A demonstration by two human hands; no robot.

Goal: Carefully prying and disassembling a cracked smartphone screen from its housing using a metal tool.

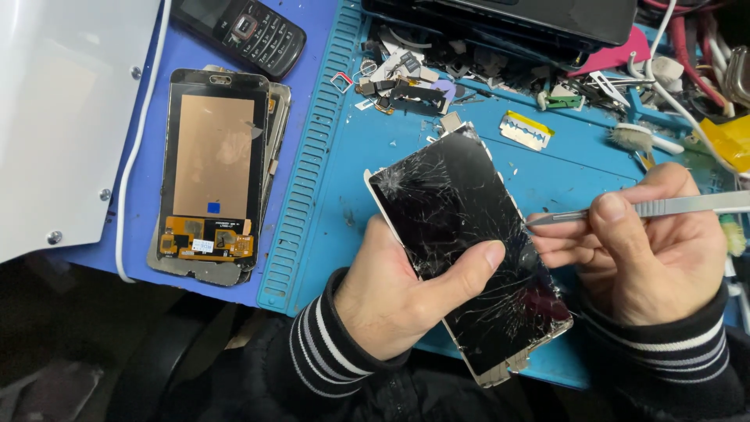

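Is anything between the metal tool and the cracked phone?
Nothing visible. The tool in the right hand has its tip right at the right edge of the cracked phone, which the left hand holds over the blue mat.

The cracked screen [469,250] is glossy black with a web of pale fracture lines and a white rim, and the tool [648,208] is plain silver grey. The mat [547,168] is bright blue, the sleeves [320,344] black with white stripes; the opened display panel [209,168] shows copper-brown foil, orange flex and a black border
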